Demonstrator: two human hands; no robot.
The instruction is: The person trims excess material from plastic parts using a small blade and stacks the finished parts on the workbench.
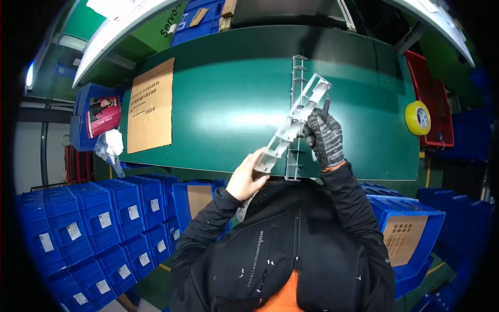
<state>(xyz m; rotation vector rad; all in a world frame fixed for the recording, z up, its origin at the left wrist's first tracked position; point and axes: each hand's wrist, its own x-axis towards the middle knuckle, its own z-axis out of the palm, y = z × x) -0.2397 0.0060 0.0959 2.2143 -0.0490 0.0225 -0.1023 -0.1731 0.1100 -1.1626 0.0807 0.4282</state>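
Left hand pinching frame; right hand pinching dark tool — cardboard in blue bin.

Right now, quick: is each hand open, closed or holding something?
Left hand: holding the pale frame by its near end.
Right hand: closed around a dark tool.

Blue crates stand near a green-topped table on a green floor.

Smooth plastic, rough knit
We see a pale frame of smooth, plastic-looking material, coarse knitted cloth over our right hand, a glossy tabletop, matt cardboard.
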